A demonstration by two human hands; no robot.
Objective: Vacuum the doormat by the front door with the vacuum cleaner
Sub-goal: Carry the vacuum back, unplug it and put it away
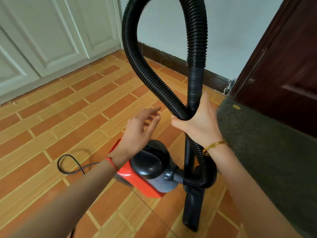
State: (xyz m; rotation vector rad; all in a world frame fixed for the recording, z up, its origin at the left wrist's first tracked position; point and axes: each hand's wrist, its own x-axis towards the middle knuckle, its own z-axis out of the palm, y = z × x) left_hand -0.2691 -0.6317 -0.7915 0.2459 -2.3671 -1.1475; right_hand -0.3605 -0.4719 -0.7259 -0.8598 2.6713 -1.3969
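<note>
A right hand (199, 124) grips the ribbed black hose (137, 66); the left hand (137, 133) hovers, fingers spread. The dark grey doormat (257, 143) appears not yet vacuumed; the black nozzle (193, 208) rests on the floor just beside it.

Your right hand (199, 121) grips the black ribbed hose (137, 66) and its wand together, the hose looping high toward twelve o'clock. Your left hand (139, 133) hovers with fingers spread above the red vacuum cleaner (137, 179) on the tiled floor (51, 126). At three o'clock, the dark doormat (257, 143) lies against the brown door (283, 66).
</note>
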